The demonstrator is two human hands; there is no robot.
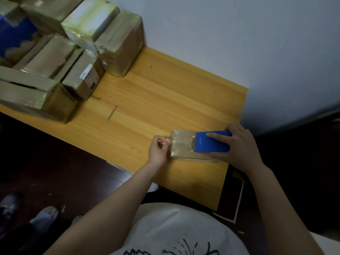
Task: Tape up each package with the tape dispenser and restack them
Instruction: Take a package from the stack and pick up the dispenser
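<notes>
The yellow-orange wooden tabletop (165, 100) is made of lengthwise planks with visible grain. Its far long edge stands against a plain pale grey-blue wall (239, 43). A dark grey streak (112, 113) marks the planks near the centre, with a shorter one just beyond it. The dark reddish-brown floor (55, 159) extends below the near edge and past the right end. Two light grey shoes (44, 216) rest on it at lower left. Lighting is dim and even; the wall darkens toward the floor.
</notes>
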